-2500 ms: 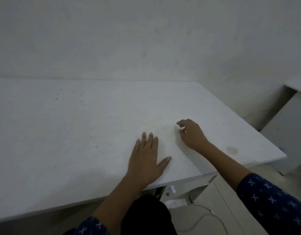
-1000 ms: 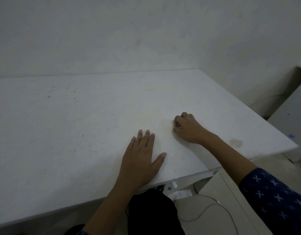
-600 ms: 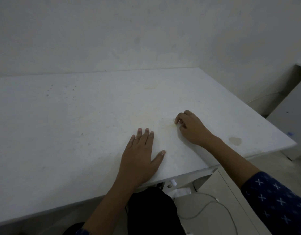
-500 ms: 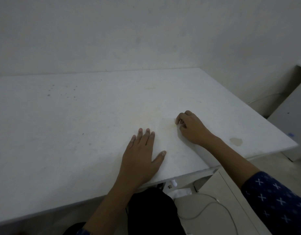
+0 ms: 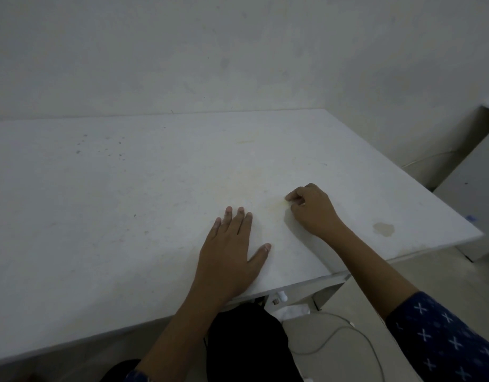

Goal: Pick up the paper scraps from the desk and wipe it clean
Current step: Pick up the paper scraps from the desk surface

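The white desk fills most of the head view. My left hand lies flat on it near the front edge, fingers straight and together, thumb spread. To its right my right hand rests on the desk with fingers curled under and fingertips touching a faint yellowish smear. No paper scrap can be made out between those fingers or elsewhere on the desk.
A round brownish stain marks the desk near its right corner, and dark specks dot the far left. The wall runs along the back. A grey cabinet stands to the right. A white cable loops on the floor below.
My right hand's fingertips have shifted back and forth slightly over the yellowish smear. My left hand has stayed flat in place. The view has tilted a little.
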A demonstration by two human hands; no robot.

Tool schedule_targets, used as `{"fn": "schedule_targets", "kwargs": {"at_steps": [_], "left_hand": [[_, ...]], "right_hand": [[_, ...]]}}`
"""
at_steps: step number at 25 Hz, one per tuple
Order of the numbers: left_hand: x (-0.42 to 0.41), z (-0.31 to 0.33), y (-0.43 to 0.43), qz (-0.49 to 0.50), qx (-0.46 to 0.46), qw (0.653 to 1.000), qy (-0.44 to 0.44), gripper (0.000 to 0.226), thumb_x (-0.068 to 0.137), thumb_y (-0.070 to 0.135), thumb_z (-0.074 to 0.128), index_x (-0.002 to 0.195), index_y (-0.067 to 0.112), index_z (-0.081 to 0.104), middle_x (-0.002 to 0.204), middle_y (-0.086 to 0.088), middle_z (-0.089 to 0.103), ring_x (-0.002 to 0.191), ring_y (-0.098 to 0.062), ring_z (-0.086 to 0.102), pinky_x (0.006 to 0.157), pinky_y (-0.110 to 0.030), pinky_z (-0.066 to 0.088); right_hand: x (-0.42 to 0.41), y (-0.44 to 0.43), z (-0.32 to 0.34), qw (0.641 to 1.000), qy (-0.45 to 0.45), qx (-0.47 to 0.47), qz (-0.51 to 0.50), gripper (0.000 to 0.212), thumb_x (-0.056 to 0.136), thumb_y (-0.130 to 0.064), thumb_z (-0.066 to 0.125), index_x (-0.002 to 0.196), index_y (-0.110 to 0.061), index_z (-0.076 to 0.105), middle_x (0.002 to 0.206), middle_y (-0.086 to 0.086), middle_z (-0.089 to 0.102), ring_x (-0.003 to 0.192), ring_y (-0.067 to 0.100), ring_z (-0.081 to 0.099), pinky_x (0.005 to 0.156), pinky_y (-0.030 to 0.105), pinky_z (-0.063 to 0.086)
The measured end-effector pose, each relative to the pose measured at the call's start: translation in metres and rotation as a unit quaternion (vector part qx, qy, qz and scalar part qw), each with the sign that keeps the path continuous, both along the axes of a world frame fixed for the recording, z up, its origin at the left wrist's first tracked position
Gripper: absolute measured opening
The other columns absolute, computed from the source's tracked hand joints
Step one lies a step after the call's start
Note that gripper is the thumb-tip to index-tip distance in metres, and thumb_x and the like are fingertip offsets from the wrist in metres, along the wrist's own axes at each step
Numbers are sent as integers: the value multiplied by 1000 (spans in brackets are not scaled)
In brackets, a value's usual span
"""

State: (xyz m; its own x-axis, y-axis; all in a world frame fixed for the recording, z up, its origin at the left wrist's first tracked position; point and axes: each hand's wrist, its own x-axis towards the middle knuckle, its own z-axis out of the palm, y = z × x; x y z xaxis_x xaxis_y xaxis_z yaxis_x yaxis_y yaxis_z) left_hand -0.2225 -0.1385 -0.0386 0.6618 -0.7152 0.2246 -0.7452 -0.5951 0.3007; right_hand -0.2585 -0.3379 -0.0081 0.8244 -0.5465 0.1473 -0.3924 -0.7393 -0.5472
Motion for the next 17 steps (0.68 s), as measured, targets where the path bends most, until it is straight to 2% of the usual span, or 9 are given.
{"fn": "schedule_targets", "kwargs": {"at_steps": [4, 9, 12, 17], "left_hand": [[1, -1, 0, -1, 2, 1000, -5, 89, 76, 67, 0, 150, 18, 10, 158, 0, 5, 146, -16, -4, 113, -27, -8], [0, 0, 0, -5, 2, 1000, -3, 89, 76, 66, -1, 150, 18, 9, 158, 0, 5, 146, -15, -4, 113, -26, -9], [1, 0, 0, -4, 5, 1000, -5, 90, 75, 66, -2, 150, 18, 8, 159, 0, 4, 146, -15, -5, 113, -27, -9], [0, -2, -1, -1, 4, 1000, -3, 89, 75, 67, -1, 150, 19, 8, 159, 0, 5, 146, -15, -5, 112, -26, -10]], "right_hand": [[-6, 8, -3, 1000, 1, 3, -4, 34, 87, 0, 48, 117, -6, 64, 116, 11, 54, 109, 22, 51, 85, 17, 32], [-7, 2, 0, 1000, 3, 9, -27, 32, 87, 2, 44, 113, -1, 63, 116, 16, 55, 108, 26, 53, 84, 17, 32], [-2, 0, 1, 999, 10, 26, -29, 33, 85, 3, 45, 112, -3, 63, 117, 15, 56, 109, 24, 53, 85, 17, 33], [-1, -3, 5, 997, 7, 72, -36, 33, 82, 6, 43, 105, -3, 66, 116, 14, 58, 104, 23, 55, 82, 22, 38]]}}
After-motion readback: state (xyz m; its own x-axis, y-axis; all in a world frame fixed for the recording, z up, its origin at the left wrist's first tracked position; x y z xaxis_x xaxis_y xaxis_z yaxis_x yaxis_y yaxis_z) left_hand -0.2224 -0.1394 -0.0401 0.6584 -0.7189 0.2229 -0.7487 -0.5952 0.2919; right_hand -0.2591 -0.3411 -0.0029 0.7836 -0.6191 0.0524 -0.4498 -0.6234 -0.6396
